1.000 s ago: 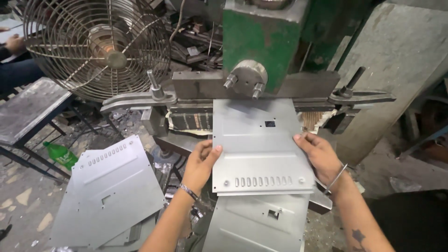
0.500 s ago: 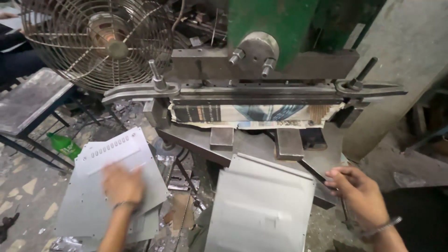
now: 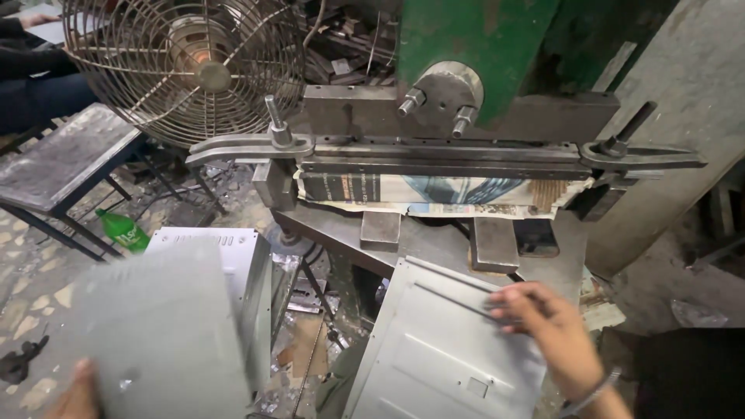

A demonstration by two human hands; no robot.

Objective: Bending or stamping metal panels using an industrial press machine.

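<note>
Left hand (image 3: pixel 76 396) at 7 o'clock, mostly cut off by the frame edge, fingers closed on the lower edge of a blurred grey sheet-metal panel (image 3: pixel 155 326). Panel is lifted and tilted, long axis running roughly 6 to 12 o'clock, top edge toward the press. Beneath it, a stack of panels (image 3: pixel 233 248) with a slotted edge, at 9 o'clock from centre.

Right hand (image 3: pixel 547 330) at 4 o'clock, fingers loosely spread and laid flat on a second panel (image 3: pixel 434 349), grip not clear, seems resting rather than clamped. That panel leans against the press front, long axis tilted toward 1 o'clock, folded rim at its top edge, small rectangular cutout near the bottom.

Green press (image 3: pixel 473 46) at 12 o'clock, with a grey steel bar (image 3: pixel 450 159) across it and newspaper padding (image 3: pixel 434 190) under the bar. Two steel blocks (image 3: pixel 493 244) stand between second panel and bar. Wire-cage fan (image 3: pixel 194 66) at 10 o'clock, dark stool (image 3: pixel 62 159) at 9 o'clock, green bottle (image 3: pixel 124 231) on the floor beside it. Scrap litters the floor (image 3: pixel 23 302).
</note>
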